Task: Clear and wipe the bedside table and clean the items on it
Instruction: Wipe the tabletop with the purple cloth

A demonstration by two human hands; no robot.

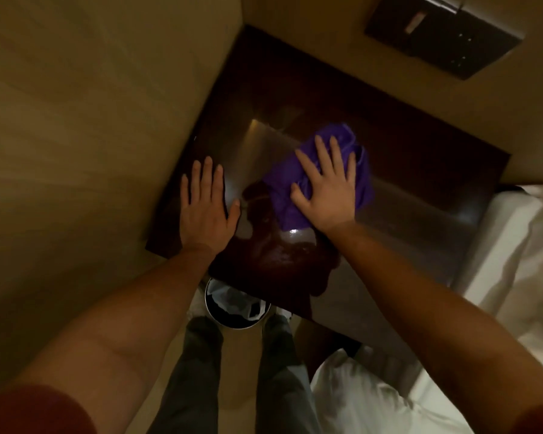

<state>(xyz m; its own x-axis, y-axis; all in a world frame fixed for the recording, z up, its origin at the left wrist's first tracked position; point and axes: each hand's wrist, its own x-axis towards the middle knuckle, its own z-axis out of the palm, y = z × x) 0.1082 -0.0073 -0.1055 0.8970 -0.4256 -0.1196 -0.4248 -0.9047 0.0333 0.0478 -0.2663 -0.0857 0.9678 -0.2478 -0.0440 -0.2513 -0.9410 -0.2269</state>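
Note:
A dark glossy wooden bedside table (420,195) fills the middle of the view, its top bare of items. A purple cloth (355,170) lies bunched on the tabletop. My right hand (325,189) presses flat on the cloth, fingers spread. My left hand (206,205) rests flat on the table's left edge beside the wall, fingers apart, holding nothing. A bright reflection shines on the wood just below the cloth.
A beige wall (91,120) runs along the table's left side. A dark switch panel (445,32) hangs on the wall behind. White bedding (521,245) lies to the right. A round waste bin (235,303) with a liner stands on the floor by my legs.

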